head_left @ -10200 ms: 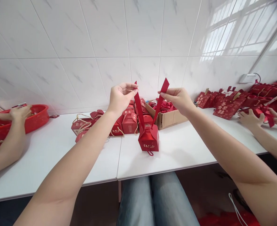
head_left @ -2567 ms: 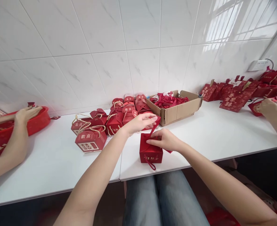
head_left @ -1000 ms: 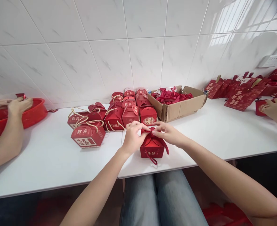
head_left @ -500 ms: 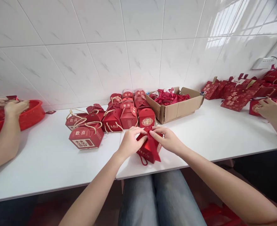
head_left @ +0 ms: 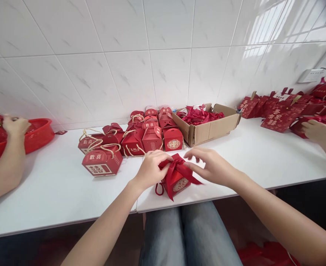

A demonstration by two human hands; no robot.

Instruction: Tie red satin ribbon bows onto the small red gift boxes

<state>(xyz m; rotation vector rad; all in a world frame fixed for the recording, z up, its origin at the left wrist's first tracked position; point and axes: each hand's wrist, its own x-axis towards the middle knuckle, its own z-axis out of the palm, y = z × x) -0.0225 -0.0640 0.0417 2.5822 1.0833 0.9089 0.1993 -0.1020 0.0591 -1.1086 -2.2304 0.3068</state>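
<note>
A small red gift box (head_left: 181, 185) with a gold printed emblem stands near the table's front edge. On top of it a dark red ribbon (head_left: 183, 170) is tied in a bow, its tails hanging down the front and out to the right. My left hand (head_left: 152, 167) pinches the ribbon at the left of the bow; its fingertips are partly hidden. Just right of the bow, my right hand (head_left: 211, 166) has its fingers spread, with the thumb close to the ribbon. A red cord loop (head_left: 159, 189) hangs from the box's left side.
Behind my hands stand several red gift boxes (head_left: 102, 162) with rope handles. A cardboard box (head_left: 211, 132) holds red ribbons. Co-workers' hands work at a red basin (head_left: 39, 137) on the left and among red bags (head_left: 283, 116) on the right.
The small box has turned, so its gold emblem now faces front. The ribbon has spread into a bow with two tails. My right hand has let go of it and moved right.
</note>
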